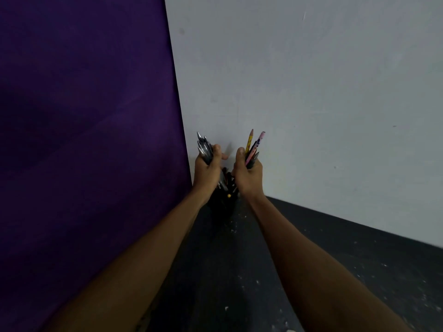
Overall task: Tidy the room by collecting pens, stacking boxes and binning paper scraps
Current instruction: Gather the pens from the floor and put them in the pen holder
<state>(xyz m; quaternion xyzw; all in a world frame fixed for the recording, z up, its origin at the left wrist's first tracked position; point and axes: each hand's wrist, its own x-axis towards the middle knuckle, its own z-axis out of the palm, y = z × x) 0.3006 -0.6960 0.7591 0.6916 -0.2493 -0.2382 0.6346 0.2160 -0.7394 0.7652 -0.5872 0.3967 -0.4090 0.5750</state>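
- The left hand [207,173] is curled tight round a bundle of slim pens [205,149]. They have dark and silvery barrels that look like smooth plastic, and their tips fan upward past the knuckles. The forefinger sticks out a little to the side.
- The right hand [248,177] grips a second bunch. A yellow pencil [249,141] with a sharpened point and a pink pencil [257,142] with a blunt end stand tallest, with a few darker pens packed in beside them.
- The two bunches are held up close to each other, just in front of the wall, at the corner of the room.
- Between and just under the wrists sits a dark holder [224,200], roundish. Its rim is crowded with more dark stems, one showing a small yellow spot. It is too dim to tell its material or whether the held bundles reach into it.
- A purple cloth [84,140], matte and soft-looking, hangs down the left side.
- The wall [311,92] is pale grey, flat and faintly scuffed.
- The floor [239,271] is dark and rough-looking, scattered with pale flecks [226,308].
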